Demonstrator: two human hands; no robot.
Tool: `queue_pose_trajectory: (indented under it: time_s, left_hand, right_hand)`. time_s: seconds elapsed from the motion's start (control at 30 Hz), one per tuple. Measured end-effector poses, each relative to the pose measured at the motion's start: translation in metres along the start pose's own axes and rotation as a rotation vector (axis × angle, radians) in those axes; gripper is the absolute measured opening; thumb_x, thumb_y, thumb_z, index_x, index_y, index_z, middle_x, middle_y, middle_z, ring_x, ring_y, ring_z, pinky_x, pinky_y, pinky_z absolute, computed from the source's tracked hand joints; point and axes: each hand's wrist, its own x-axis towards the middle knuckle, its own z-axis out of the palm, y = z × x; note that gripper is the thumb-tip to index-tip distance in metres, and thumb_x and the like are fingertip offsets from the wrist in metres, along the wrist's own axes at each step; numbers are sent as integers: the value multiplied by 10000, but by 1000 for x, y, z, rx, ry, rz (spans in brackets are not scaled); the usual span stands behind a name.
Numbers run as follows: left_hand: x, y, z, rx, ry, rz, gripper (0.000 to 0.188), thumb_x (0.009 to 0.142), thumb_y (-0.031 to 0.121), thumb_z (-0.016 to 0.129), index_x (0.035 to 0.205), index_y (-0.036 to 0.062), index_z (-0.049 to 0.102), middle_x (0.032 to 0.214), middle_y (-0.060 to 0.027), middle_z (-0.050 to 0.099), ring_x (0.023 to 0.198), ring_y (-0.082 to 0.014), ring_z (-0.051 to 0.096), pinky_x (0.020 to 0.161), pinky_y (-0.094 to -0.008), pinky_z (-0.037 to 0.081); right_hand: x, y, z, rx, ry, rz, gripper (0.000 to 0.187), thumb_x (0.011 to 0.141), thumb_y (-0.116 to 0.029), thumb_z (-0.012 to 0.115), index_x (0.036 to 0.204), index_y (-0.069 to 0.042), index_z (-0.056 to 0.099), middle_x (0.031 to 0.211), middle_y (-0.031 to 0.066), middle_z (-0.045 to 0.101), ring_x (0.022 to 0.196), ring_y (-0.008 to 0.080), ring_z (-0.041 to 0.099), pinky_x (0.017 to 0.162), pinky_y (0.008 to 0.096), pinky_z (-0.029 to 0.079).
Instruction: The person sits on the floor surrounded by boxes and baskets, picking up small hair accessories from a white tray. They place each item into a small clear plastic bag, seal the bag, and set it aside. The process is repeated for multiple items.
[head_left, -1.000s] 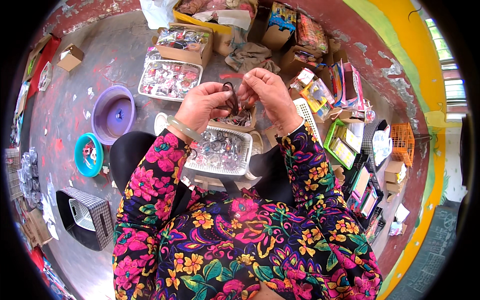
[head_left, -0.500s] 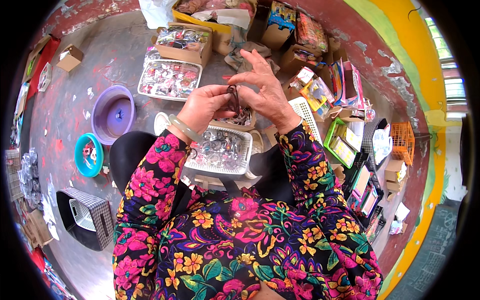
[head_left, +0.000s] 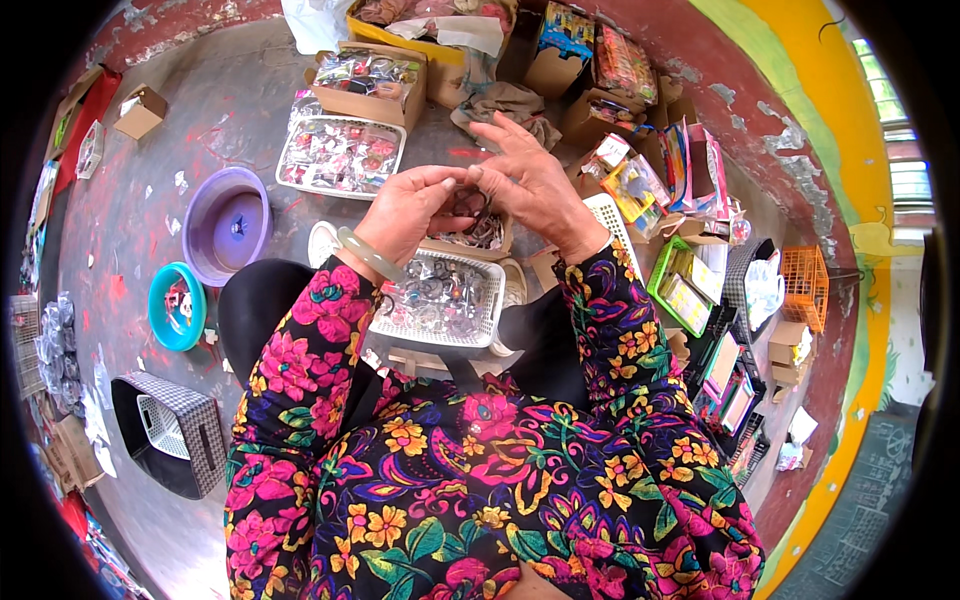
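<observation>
Both hands meet in front of me at a dark, thin elastic loop (head_left: 486,206) that looks like a hair tie. My left hand (head_left: 412,208), with a pale bangle (head_left: 369,254) at its wrist, pinches one side between thumb and fingers. With thumb and forefinger my right hand (head_left: 540,190) grips the other side, its remaining fingers raised and spread. Below the hands stands a white basket (head_left: 497,300) of small clear-packed items and dark loops. Just beyond it, partly hidden by my hands, a cardboard box (head_left: 500,246) holds more small things.
A second white basket (head_left: 283,178) of packets stands ahead, near an open carton (head_left: 412,105). Purple (head_left: 210,215) and teal (head_left: 155,310) basins sit on the floor at left. Boxes, a green basket (head_left: 655,285) and an orange crate (head_left: 806,288) crowd the right side by the wall.
My right hand has tilted down slightly, and its fingertips have come closer to the left hand's. The dark loop has shifted a little to the right and shows less between the fingers.
</observation>
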Motion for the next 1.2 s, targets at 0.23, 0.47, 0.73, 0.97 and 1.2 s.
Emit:
queue_pose_trajectory:
  time_s: [0.23,0.47,0.73,0.97,1.2]
  left_hand:
    - [0,2,0,-15,63,2,255,919,78,426,1143,-5,514,954,-77,603,837,-140,609,734,-272,541]
    - [1,2,0,8,48,-6,252,922,92,427,1135,3,528,940,-65,605,820,-127,606,731,-266,537]
    - [1,0,-1,31,66,-7,244,922,86,416,1115,5,542,921,-50,602,819,-114,600,723,-255,537]
    - [1,0,1,59,67,14,244,925,83,405,1109,-2,540,925,-55,597,827,-119,601,726,-251,539]
    - [3,0,1,1,51,-3,242,924,84,413,1107,-19,533,950,-71,599,859,-139,607,733,-252,539]
  right_hand:
    - [5,-5,-7,155,140,104,314,871,-367,526,884,-98,687,1236,205,483,1239,350,342,1011,391,274]
    - [1,3,0,-28,62,44,340,862,-411,525,911,-118,691,1239,202,480,1242,368,323,1007,399,275]
    - [3,-1,-4,109,82,72,343,855,-416,534,897,-116,695,1253,198,472,1253,349,320,1006,392,273]
    - [2,-2,-3,49,20,51,343,841,-427,547,884,-123,701,1243,200,480,1248,357,326,1008,394,271]
    - [1,1,-1,-42,-8,17,276,815,-384,593,869,-138,704,1232,197,492,1252,364,321,1004,404,290]
